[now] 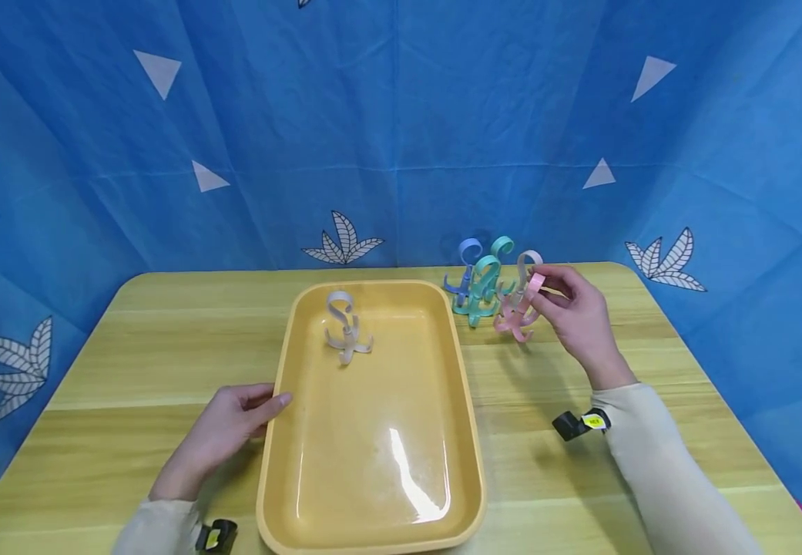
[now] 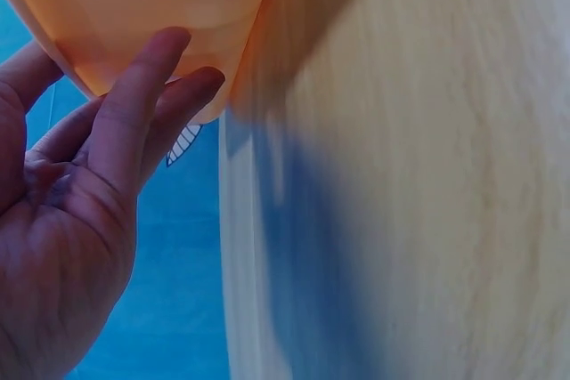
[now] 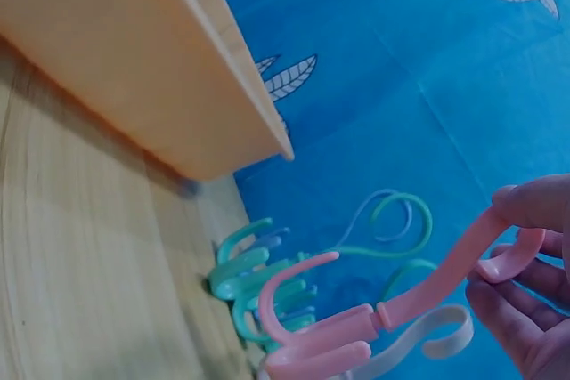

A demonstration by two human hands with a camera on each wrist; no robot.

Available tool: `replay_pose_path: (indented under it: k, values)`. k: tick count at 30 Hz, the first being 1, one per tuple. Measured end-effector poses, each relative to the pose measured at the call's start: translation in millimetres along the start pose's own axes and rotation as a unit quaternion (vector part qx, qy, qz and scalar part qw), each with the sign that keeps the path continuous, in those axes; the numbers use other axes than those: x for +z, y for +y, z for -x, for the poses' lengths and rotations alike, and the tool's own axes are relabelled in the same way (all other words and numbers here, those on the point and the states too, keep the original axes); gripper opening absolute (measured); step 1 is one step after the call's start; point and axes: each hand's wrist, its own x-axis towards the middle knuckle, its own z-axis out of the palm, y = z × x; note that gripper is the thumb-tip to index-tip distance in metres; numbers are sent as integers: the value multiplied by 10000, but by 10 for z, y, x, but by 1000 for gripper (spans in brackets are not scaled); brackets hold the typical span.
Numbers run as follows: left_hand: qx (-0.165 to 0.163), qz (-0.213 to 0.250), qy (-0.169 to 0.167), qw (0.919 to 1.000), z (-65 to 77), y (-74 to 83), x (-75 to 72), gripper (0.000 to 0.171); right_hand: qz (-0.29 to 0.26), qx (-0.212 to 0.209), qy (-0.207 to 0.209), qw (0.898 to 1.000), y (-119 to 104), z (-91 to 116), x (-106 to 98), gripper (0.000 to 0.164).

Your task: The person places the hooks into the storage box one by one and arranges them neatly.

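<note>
My left hand (image 1: 230, 420) holds the left rim of a yellow tray (image 1: 345, 439), thumb over the edge and fingers against the outer wall (image 2: 178, 6). A grey multi-prong swivel hook (image 1: 347, 339) stands inside the tray near its far left corner. Beyond the tray's right side, my right hand (image 1: 577, 320) pinches the curled top of a pink hook (image 3: 436, 287) between thumb and fingers. The pink hook's prongs point downward, in front of a whitish hook (image 3: 392, 358). Green hooks (image 1: 474, 308) and a blue hook (image 1: 470, 243) cluster just left of it.
Everything stands on a wood-grain table (image 1: 165, 339). A blue patterned cloth (image 1: 401, 116) hangs behind and along both sides. The tray's raised wall (image 3: 116, 68) stands between the hook cluster and my left hand.
</note>
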Motion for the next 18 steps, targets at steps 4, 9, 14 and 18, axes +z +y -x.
replay_pose_path:
  k: [4, 9, 14, 18]
  values:
    - [-2, -33, -45, 10000, -14, 21, -6, 55, 53, 30, -47, 10000, -85, 13, -12, 41]
    - [3, 58, -40, 10000, -3, 4, -7, 54, 99, -42, -132, 9999, -177, 36, -5, 38]
    - [-5, 175, -43, 9998, 6, -6, -5, 55, 170, -129, -216, 9995, -241, 56, 26, 37]
    - [-17, 106, -65, 9999, 10, -6, -19, 55, 170, -232, -302, 9991, -292, 56, 55, 37]
